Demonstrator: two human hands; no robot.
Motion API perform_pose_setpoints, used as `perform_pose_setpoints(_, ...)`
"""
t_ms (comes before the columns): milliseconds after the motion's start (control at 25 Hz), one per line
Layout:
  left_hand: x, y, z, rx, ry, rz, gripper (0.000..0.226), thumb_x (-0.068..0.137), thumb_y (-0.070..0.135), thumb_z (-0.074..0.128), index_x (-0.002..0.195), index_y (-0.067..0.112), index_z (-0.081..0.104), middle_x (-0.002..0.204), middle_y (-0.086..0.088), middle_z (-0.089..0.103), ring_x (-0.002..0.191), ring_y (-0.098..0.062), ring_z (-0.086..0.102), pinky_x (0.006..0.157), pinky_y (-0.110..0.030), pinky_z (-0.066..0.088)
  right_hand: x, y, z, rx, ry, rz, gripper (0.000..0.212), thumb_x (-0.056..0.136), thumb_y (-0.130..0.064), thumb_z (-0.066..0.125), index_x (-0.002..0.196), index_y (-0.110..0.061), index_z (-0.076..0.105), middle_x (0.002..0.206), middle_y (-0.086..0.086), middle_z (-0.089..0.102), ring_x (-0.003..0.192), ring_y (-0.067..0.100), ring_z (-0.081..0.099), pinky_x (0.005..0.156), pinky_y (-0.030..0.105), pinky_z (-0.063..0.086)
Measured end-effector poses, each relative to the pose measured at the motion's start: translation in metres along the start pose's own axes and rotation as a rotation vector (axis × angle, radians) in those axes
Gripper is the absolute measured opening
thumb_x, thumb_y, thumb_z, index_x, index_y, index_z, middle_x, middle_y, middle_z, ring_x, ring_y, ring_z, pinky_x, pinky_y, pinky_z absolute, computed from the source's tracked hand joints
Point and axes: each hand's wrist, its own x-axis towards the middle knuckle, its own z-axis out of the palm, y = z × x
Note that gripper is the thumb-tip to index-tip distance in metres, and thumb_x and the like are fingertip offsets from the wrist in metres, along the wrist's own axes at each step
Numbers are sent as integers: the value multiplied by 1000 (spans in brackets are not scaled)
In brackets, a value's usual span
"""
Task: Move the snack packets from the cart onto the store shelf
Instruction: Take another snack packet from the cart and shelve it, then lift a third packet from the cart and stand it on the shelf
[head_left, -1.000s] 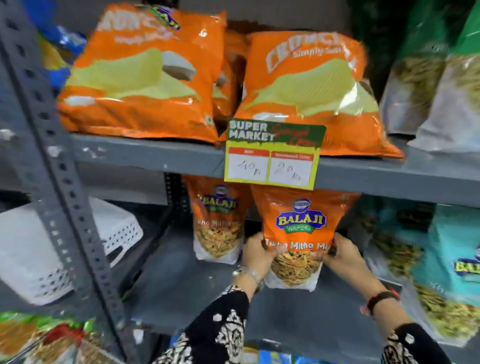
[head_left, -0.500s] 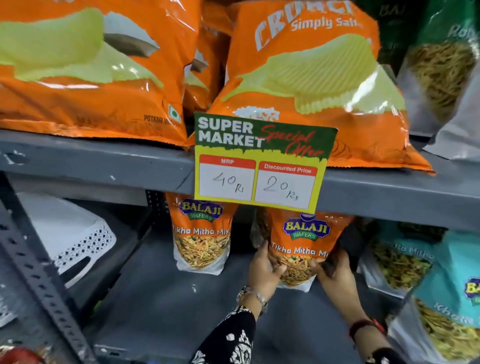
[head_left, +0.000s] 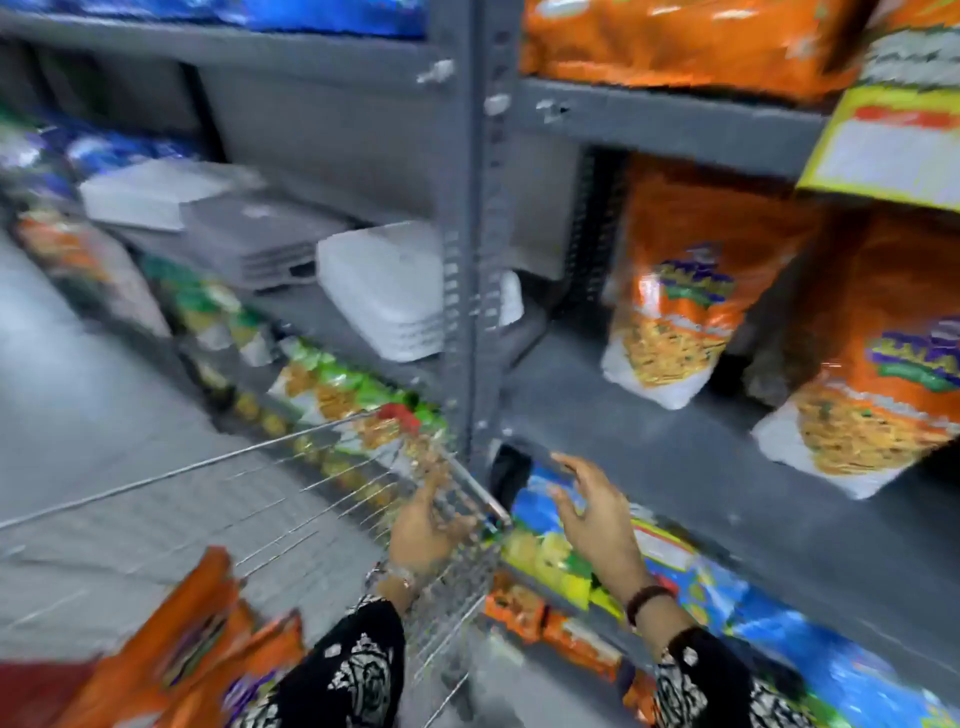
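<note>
Head view: left hand (head_left: 423, 525) and right hand (head_left: 597, 514), both spread and empty, over wire cart (head_left: 291, 499); orange snack packets (head_left: 192, 639) at 7 o'clock, likely next pick; two shelved packets (head_left: 675, 312) at 2 o'clock on grey metal shelf (head_left: 649, 457).

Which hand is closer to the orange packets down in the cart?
Left. The left hand hangs over the cart's wire side, just above the orange packets. The right hand is farther off, by the shelf.

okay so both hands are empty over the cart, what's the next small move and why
Probably reach the left hand down to the orange packets in the wire cart. Both hands, including the right hand, hold nothing, and bare shelf shows beside the standing packets.
</note>
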Motion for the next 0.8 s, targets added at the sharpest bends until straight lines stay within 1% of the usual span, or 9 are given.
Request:
perform_pose_setpoints(80,-29,-50,-55,76,99,-199,82,65,24,74,132,7,30,130,-16,51,116,-29,52,91,-30,45,1,-29,58,-8,-223,-66,32,77,-12,55,109,-6,58,112,16,64,104,26,59,86,18,35)
perform_pose_setpoints(200,-74,-105,-117,155,254,-422,81,60,28,76,127,7,36,126,-23,53,107,-36,56,81,-23,45,-2,-58,135,-34,-538,-128,33,83,-10,57,116,-13,53,116,6,60,107,20,56,83,17,37)
perform_pose_setpoints(240,-88,-117,-134,228,278,-477,76,60,28,78,124,10,40,124,-19,55,109,-35,54,84,-28,44,-4,-63,158,-30,-663,-108,36,84,-12,56,119,-14,50,118,3,56,110,18,54,84,19,39)
perform_pose_setpoints(320,-110,-144,-159,434,229,-589,81,56,36,79,123,13,39,128,-12,52,117,-31,47,93,-37,38,-8,-68,199,-115,-873,-88,46,82,-12,58,125,-14,43,129,7,50,120,24,47,93,28,41)
perform_pose_setpoints(440,-135,-184,-188,557,31,-698,111,52,44,80,137,11,16,141,-12,37,127,-32,37,100,-37,36,-20,-61,252,-351,-1163,-61,65,77,-7,63,133,-11,31,142,12,39,129,26,39,102,31,34)
perform_pose_setpoints(560,-146,-223,-199,353,-152,-765,116,60,28,80,139,8,-3,141,-20,39,126,-30,42,92,-27,37,-32,-42,299,-523,-1371,-44,88,71,-6,71,139,-14,16,144,15,35,128,29,40,102,34,36)
perform_pose_setpoints(640,-147,-242,-202,71,-139,-790,129,43,39,86,138,7,5,128,-20,53,110,-22,57,83,-25,43,-37,-24,328,-544,-1435,-33,96,65,-6,76,139,-14,15,144,15,34,128,28,39,103,34,36)
perform_pose_setpoints(720,-141,-261,-196,-398,49,-798,133,22,38,90,132,13,21,103,-12,65,79,-8,67,66,-19,52,-41,-7,352,-536,-1472,5,96,62,-9,77,138,-12,18,141,14,39,126,26,42,102,32,36)
perform_pose_setpoints(800,-135,-280,-185,-742,220,-750,113,20,22,90,121,13,41,84,-1,71,64,-5,68,54,-18,55,-44,2,371,-387,-1493,70,84,62,-20,75,133,-11,31,138,12,45,123,22,45,104,33,37)
